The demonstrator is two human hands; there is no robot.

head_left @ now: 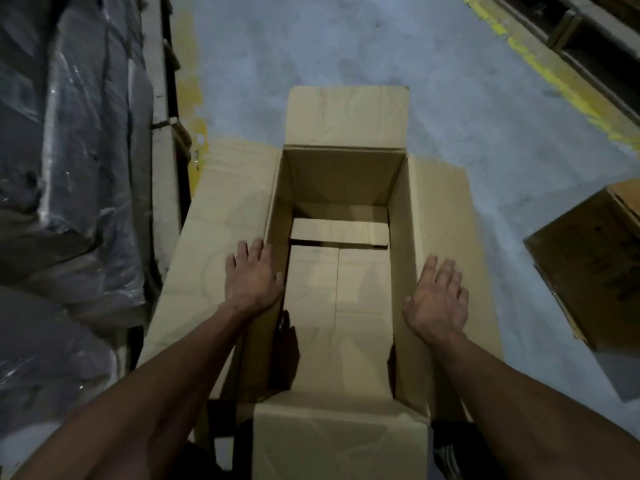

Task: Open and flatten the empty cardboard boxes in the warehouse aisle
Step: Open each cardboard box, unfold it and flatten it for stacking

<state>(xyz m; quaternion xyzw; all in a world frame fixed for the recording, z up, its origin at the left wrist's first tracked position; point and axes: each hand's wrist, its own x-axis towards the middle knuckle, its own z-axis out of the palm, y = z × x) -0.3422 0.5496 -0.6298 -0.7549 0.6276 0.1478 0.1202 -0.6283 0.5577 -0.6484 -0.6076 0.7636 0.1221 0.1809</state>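
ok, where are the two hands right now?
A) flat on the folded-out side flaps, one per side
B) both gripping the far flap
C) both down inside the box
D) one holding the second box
A: the left hand lies open on the left flap and the right hand on the right flap of the open box, fingers spread, gripping nothing.

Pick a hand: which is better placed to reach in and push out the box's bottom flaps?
Left, marginally. The left hand lies flat on the side flap with its fingers at the open box rim. The right hand rests further out on the opposite flap.
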